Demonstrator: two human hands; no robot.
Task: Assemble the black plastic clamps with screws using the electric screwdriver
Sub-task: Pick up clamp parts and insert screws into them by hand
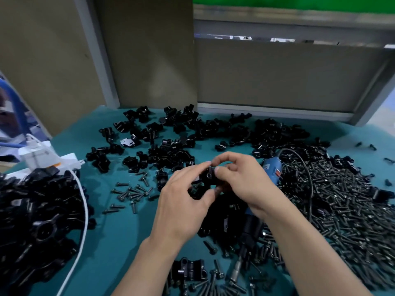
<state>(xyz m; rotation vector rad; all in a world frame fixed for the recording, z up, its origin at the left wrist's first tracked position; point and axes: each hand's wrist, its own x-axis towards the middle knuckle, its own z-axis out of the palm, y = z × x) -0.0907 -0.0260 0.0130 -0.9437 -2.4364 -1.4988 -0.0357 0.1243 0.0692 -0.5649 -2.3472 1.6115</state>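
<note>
Frame centre: left hand [183,201] and right hand [241,182] both pinch one black clamp [209,177]; electric screwdriver [251,227] lies on the desk [119,227] below.

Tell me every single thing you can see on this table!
held clamp: one, black, pinched between both hands
loose clamp parts: many, black, scattered across the far table
clamp pile: one, black, left edge
screw heap: one, dark, right side
loose screws: a handful, dark, left of the hands
electric screwdriver: one, blue and black, lying beneath the right hand
white cable: one, white, along the clamp pile
table cover: one, teal, under everything
cardboard panels: several, brown, standing behind
left hand: one, pinching the held clamp
right hand: one, pinching the held clamp
</note>
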